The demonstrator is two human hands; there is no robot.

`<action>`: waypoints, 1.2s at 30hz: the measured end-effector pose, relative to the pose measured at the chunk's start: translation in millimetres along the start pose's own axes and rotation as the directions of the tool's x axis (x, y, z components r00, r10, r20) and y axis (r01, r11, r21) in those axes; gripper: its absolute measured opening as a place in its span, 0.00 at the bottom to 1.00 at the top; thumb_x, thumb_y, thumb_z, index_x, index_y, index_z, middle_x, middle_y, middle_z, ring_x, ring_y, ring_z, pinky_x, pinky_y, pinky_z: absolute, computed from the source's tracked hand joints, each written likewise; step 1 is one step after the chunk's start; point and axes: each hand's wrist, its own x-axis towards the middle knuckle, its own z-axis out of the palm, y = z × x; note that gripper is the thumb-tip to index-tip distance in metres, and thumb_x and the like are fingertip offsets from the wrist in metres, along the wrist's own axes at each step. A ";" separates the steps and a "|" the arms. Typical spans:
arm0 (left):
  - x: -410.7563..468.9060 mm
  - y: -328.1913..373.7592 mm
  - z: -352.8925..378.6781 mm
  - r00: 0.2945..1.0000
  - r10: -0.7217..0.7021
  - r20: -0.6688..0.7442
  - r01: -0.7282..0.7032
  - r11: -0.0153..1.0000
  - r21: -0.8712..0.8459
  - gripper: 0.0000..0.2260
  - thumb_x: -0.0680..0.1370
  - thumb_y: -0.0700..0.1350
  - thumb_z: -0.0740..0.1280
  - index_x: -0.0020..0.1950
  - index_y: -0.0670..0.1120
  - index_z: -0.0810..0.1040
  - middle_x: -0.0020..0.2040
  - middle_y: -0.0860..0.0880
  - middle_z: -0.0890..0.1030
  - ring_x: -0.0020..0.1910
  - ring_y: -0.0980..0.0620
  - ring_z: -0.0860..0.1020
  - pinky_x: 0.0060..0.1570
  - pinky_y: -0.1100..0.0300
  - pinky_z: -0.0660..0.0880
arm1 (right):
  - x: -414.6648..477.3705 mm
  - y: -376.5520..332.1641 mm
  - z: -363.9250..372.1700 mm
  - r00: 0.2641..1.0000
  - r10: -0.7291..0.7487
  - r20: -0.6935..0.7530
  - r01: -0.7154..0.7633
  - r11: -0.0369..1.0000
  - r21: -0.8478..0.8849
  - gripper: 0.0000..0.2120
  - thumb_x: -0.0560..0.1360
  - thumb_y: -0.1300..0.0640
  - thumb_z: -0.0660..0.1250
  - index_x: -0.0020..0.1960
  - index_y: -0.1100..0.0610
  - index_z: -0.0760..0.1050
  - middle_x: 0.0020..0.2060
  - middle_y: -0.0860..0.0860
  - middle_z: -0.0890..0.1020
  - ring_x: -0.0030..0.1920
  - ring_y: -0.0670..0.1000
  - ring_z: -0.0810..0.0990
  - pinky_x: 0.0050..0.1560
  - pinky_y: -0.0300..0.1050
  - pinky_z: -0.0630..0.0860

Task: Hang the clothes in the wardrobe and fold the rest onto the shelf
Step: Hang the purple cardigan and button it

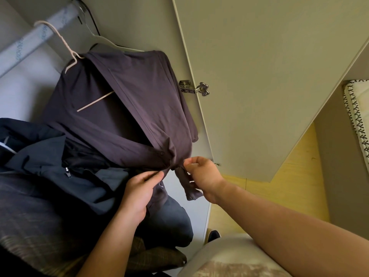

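Dark button-front shirt (119,108), already on a pale hanger (65,50) on the wardrobe rail (36,43), right of a navy zip jacket (50,156); left hand (139,188) and right hand (201,176) each pinch its lower front edges, apparently fastening it; shelf folding seemingly remains.

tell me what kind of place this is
Probably a bedroom wardrobe: a hanging rail carries a dark shirt on a hanger, a hinged door stands open, and what looks like a mattress edge shows at right.
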 end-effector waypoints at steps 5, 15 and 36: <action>-1.2 -3.5 6.8 0.998 -0.007 -0.055 0.009 0.999 0.041 0.04 0.77 0.42 0.72 0.42 0.47 0.85 0.43 0.46 0.86 0.47 0.47 0.82 0.51 0.55 0.78 | -4.1 3.0 3.2 0.998 -0.024 0.062 0.041 0.955 -0.293 0.07 0.80 0.61 0.64 0.44 0.57 0.77 0.38 0.56 0.81 0.35 0.54 0.79 0.37 0.45 0.81; -1.9 -15.4 12.2 0.995 -0.098 -0.035 0.104 0.925 0.364 0.11 0.80 0.44 0.67 0.38 0.43 0.80 0.37 0.47 0.81 0.41 0.47 0.78 0.42 0.57 0.72 | -5.1 7.0 6.6 0.993 -0.074 0.093 0.114 0.818 -0.564 0.09 0.74 0.64 0.62 0.44 0.66 0.82 0.41 0.61 0.84 0.35 0.52 0.77 0.41 0.51 0.81; -14.4 -17.6 19.0 0.995 -0.034 0.096 0.020 0.989 0.145 0.06 0.79 0.34 0.67 0.45 0.43 0.79 0.30 0.49 0.82 0.31 0.52 0.79 0.33 0.63 0.78 | -2.0 14.3 3.4 0.999 -0.007 0.047 0.026 0.912 -0.410 0.05 0.74 0.69 0.67 0.46 0.64 0.82 0.31 0.54 0.81 0.29 0.49 0.79 0.38 0.41 0.81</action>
